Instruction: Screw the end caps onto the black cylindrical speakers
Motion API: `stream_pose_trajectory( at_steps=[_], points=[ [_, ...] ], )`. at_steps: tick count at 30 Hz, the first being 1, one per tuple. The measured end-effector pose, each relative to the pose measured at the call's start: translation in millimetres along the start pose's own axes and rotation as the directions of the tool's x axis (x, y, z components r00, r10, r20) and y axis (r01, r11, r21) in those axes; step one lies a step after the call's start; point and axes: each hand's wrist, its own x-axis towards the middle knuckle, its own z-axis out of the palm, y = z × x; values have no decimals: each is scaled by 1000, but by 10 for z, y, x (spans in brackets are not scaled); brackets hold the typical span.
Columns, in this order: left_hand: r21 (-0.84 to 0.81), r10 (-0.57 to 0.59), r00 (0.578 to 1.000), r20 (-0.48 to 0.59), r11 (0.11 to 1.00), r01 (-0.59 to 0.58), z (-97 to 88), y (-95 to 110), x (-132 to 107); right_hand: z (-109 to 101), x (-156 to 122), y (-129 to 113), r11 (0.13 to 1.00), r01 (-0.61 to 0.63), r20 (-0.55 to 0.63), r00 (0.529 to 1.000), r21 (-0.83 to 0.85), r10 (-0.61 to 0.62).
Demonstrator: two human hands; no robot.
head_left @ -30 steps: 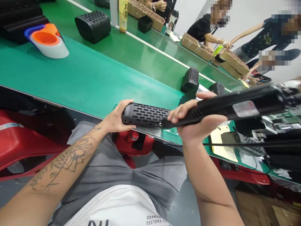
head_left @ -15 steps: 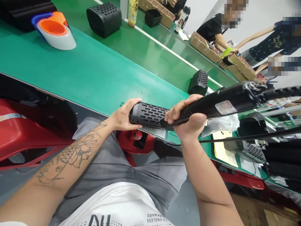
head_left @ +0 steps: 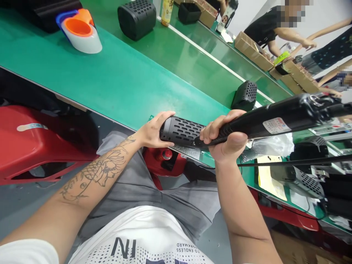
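My left hand (head_left: 152, 130) grips the near end of a black perforated speaker housing (head_left: 181, 131) that lies at the near edge of the green conveyor belt (head_left: 115, 80). My right hand (head_left: 227, 137) is wrapped round the handle of a long black electric screwdriver (head_left: 272, 119), whose tip rests against the housing's right side. The tool's body reaches up to the right, with a white label on it.
More black speaker housings (head_left: 136, 18) (head_left: 244, 96) stand on the belt. An orange, white and blue holder (head_left: 81, 31) sits far left. Red plastic stools (head_left: 30, 143) lie below. Other people work at cardboard boxes (head_left: 253, 46) across the line. Parts and cables crowd the right.
The view has shifted, so everything sits further right and lower in the picture. My right hand has closed more tightly on the screwdriver; both hands stay on the housing.
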Motion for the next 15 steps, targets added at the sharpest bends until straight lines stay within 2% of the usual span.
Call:
stream_pose_trajectory(
  at_steps=[9,12,15],
  points=[
    [16,-16,1000,-26,1000,16,2,-11,-18,69,-60,-56,996,55,-7,998,63,-55],
    [41,-31,999,-20,999,32,36,3,-31,-101,-16,-94,997,59,-100,994,56,-53],
    [70,-4,1000,11,998,3,86,40,-46,-482,131,-190,999,34,-325,945,12,-28]
  ],
)
